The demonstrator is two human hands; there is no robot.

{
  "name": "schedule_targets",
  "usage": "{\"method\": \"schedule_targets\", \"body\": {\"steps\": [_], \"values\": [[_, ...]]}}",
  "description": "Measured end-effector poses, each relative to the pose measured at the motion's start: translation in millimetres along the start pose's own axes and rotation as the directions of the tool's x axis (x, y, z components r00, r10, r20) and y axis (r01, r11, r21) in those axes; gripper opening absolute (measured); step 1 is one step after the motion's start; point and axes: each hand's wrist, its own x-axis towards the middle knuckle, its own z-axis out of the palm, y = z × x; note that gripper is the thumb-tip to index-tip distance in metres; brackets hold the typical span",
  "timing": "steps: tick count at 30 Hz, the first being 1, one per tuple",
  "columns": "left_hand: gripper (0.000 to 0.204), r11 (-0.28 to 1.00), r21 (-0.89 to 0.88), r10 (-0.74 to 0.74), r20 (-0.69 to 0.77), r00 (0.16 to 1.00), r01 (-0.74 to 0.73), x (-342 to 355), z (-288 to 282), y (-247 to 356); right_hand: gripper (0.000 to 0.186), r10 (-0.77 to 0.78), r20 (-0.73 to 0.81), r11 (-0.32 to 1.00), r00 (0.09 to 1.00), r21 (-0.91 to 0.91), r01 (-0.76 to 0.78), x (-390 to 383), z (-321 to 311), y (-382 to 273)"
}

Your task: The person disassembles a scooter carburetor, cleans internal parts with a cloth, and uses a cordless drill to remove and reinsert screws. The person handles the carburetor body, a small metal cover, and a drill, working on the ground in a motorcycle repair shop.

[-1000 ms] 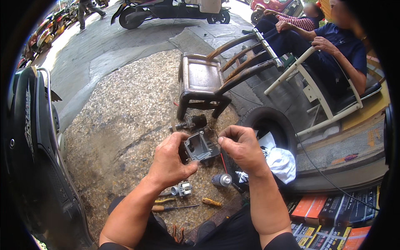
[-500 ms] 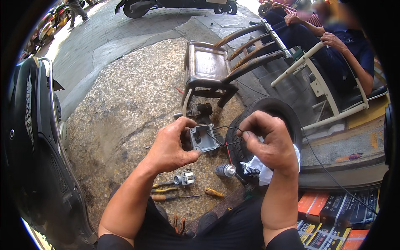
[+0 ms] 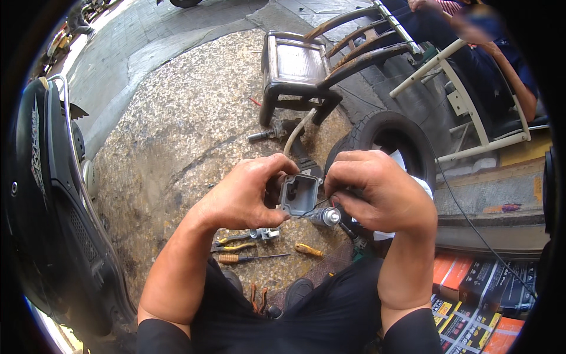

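Note:
My left hand (image 3: pixel 239 194) grips a small grey metal float bowl (image 3: pixel 302 199) by its left side, thumb below and fingers on top. The bowl's open hollow faces up toward me. Close at its right, my right hand (image 3: pixel 380 192) pinches a thin black rubber gasket (image 3: pixel 316 210) between thumb and fingers. Part of this gasket runs along the bowl's lower right edge; the rest is hidden by my fingers. Beneath the hands stands a silver-topped spray can (image 3: pixel 326 217). A small metal carburetor body (image 3: pixel 264 233) lies on the ground, partly covered by my left forearm.
Yellow-handled pliers (image 3: pixel 233 242), a screwdriver (image 3: pixel 233 258), another screwdriver (image 3: pixel 309 250) and orange-handled pliers (image 3: pixel 258 300) lie near my feet. Ahead are a wooden chair (image 3: pixel 295 62) and a tyre (image 3: pixel 407 127). A scooter (image 3: pixel 65 194) stands left, boxes (image 3: pixel 480 289) right; a person sits far right.
My right hand has come closer to the bowl with the gasket. The gasket's wide loop, spread out before, is now mostly hidden. The view has shifted, and the spray can now appears right below the bowl.

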Motion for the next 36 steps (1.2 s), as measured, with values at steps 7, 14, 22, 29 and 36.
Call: {"method": "schedule_targets", "body": {"steps": [7,14,22,29,36], "values": [[0.053,0.999,0.043,-0.012,0.126,0.992,0.006,-0.1,1.8,0.8,0.012,0.025,-0.017,0.982,1.000,-0.189,-0.027,8.1,25.7,-6.4],[0.047,0.994,-0.071,-0.067,0.162,0.985,0.079,0.0,0.4,6.4,0.011,-0.048,-0.076,0.964,0.996,-0.265,0.026,17.0,42.4,-7.0],[0.049,0.978,-0.162,-0.112,0.107,0.988,0.128,-1.9,-4.1,5.6,0.014,-0.024,-0.140,0.983,0.990,-0.185,-0.002,16.7,38.4,-9.2],[0.063,0.949,-0.285,-0.154,-0.043,0.987,0.136,-3.3,-8.5,4.8,0.020,0.016,-0.082,0.994,0.996,-0.106,-0.025,5.9,31.7,-15.6],[0.065,0.927,-0.346,-0.172,-0.046,0.984,0.146,-4.0,-4.7,3.6,0.012,0.021,-0.114,0.989,0.993,-0.142,-0.037,5.7,37.8,-10.3]]}}
